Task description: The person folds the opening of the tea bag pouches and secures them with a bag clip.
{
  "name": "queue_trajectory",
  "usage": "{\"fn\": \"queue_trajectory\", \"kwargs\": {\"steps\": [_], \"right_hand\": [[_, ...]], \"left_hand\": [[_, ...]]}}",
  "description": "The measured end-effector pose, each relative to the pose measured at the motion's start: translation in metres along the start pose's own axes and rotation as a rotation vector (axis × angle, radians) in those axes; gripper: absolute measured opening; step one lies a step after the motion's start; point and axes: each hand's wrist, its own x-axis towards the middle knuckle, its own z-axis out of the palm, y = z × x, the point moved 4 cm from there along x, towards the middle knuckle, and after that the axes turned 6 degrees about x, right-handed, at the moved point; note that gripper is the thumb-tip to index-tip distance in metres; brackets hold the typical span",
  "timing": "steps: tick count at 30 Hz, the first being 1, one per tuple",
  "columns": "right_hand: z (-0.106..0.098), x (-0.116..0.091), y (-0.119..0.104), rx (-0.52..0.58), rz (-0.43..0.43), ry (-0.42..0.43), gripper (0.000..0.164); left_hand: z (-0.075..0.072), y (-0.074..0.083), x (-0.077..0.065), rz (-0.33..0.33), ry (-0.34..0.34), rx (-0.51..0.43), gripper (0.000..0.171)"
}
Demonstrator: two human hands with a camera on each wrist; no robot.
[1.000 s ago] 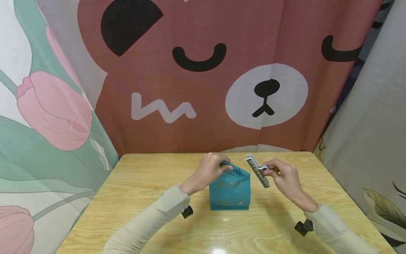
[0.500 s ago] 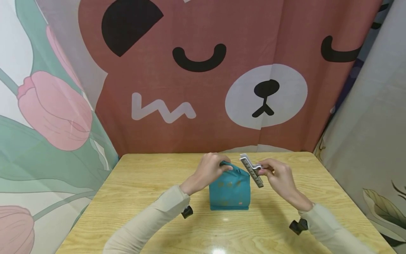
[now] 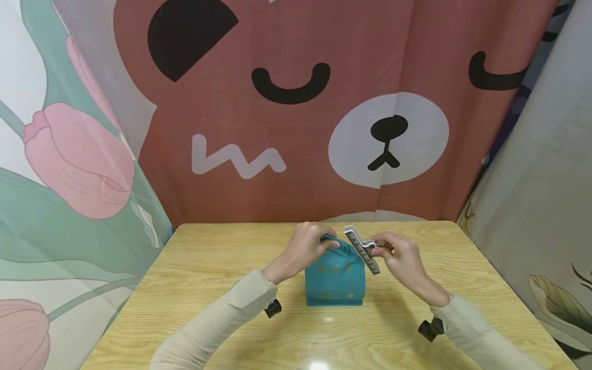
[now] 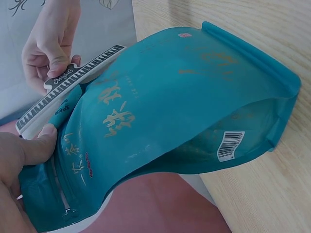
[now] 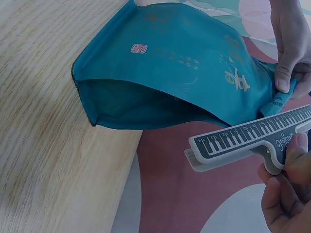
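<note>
A teal pouch bag (image 3: 335, 282) with gold lettering stands upright on the table, its top folded over. My left hand (image 3: 306, 247) pinches the folded top at its left part, thumb on the near side, as the left wrist view also shows. In my right hand (image 3: 403, 257) is a long white clip (image 3: 362, 251) with a piano-key print, pinched by its handles between thumb and fingers. The clip slants across the bag's upper right corner in the head view. Seen from the right wrist, the long edges of the clip (image 5: 243, 133) stand slightly apart, right by the folded top.
The wooden table (image 3: 222, 257) carries the bag near its middle. Behind it hangs a curtain (image 3: 296, 195) with a bear print, close to the table's back edge. More printed cloth (image 3: 69, 231) hangs at the left side, and pale cloth (image 3: 532, 195) at the right.
My right hand has moved left with the clip, from beside the bag to over its upper right corner. The left hand and the bag have stayed in place.
</note>
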Motion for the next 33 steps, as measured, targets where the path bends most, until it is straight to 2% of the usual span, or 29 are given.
{"fn": "queue_trajectory", "kwargs": {"steps": [9, 18, 25, 33], "right_hand": [[0.0018, 0.0022, 0.0065, 0.071, 0.044, -0.072, 0.032], [0.0035, 0.0032, 0.001, 0.031, -0.002, -0.027, 0.028], [0.0095, 0.0032, 0.0018, 0.032, -0.006, -0.04, 0.026], [0.0104, 0.0029, 0.0059, 0.098, 0.006, -0.134, 0.032]], "left_hand": [[0.0007, -0.0011, -0.0003, -0.004, -0.002, 0.002, 0.011], [0.0007, 0.0002, -0.0003, -0.01, 0.0, -0.003, 0.01], [0.0015, 0.0002, -0.0001, -0.015, 0.007, 0.002, 0.011], [-0.0004, -0.0015, -0.0013, 0.003, 0.018, 0.004, 0.012]]}}
